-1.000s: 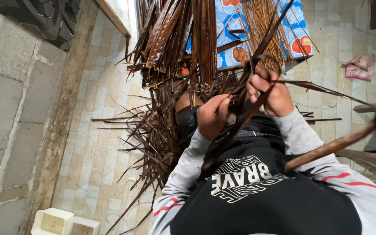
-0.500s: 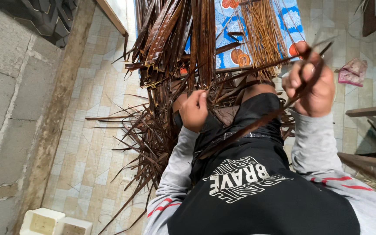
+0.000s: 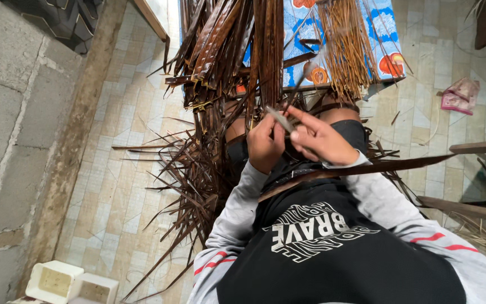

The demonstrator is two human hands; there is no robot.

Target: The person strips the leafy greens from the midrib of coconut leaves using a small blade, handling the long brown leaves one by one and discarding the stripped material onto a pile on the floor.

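Left hand (image 3: 265,143): clenched around the near end of a dark dried leaf strip (image 3: 361,169), fingers curled, thumb on top. Right hand (image 3: 322,141): fingers extended, pinching a thin pale blade-like sliver (image 3: 280,119) between thumb and forefinger, tip pointing up and left toward the left hand. Cannot tell whether the sliver is a small knife or a stripped rib. The two hands touch or nearly touch above the lap.

The strip runs from the hands across the lap and out to the person's right, long and flat, ending well past the sleeve.

Judgement on the step in hand: it looks like splitting or trimming the strip at its end. To do it well, the left grip should stay close to the working point so the strip does not twist; the sliver should follow the grain, with small strokes directed away from the left thumb. The free length should stay untangled from the pile.

Outward: a heap of dark dried fronds (image 3: 198,169) fans over the tiled floor (image 3: 119,186) to the left of the knees. A bundle of pale thin ribs (image 3: 344,50) lies on a blue patterned cloth (image 3: 386,34) ahead. A pink rag (image 3: 461,94) lies on the floor to the right. Two white plastic tubs (image 3: 68,281) stand by the block wall (image 3: 7,112).
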